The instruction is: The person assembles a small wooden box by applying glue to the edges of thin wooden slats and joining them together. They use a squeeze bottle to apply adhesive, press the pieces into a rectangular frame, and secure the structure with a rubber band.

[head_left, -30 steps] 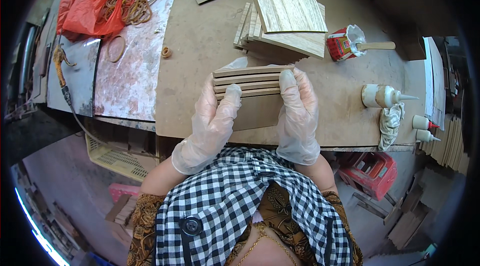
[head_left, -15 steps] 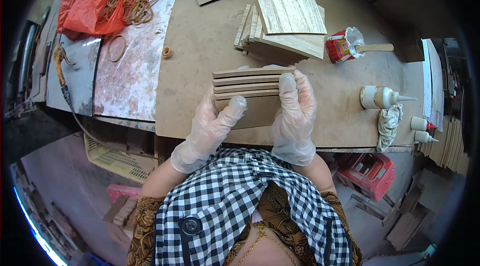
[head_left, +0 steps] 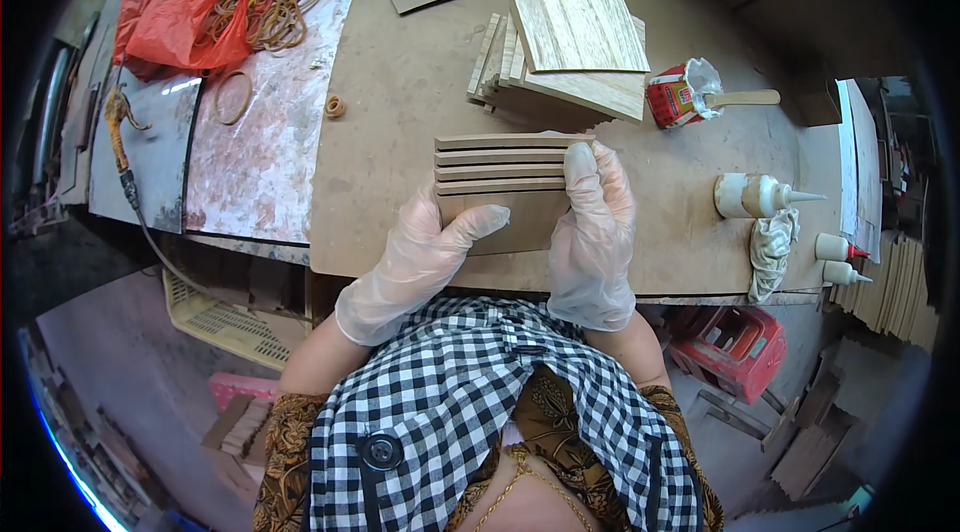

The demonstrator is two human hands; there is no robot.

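Observation:
Between my gloved hands, over the near edge of the table, is a small stack of thin brown boards [head_left: 500, 172], fanned so that several long edges show as steps. My left hand [head_left: 425, 242] grips the stack's left end, its thumb lying across the face of the nearest board. At the right end my right hand [head_left: 595, 222] pinches the boards, thumb over their edges near the upper corner. Most fingers of both hands are hidden behind the boards. Thin translucent gloves cover both hands.
Beyond the boards lies a pile of pale wooden panels [head_left: 575, 22]. To its right are a red tub [head_left: 682, 92] with a stick, a glue bottle [head_left: 748, 196] and a crumpled rag [head_left: 772, 254]. Rubber bands [head_left: 275, 7] spill from a red bag [head_left: 165, 17] at far left.
My left thumb has shifted slightly right and down across the nearest board. The boards have moved a little right in the picture. Both hands still hold them.

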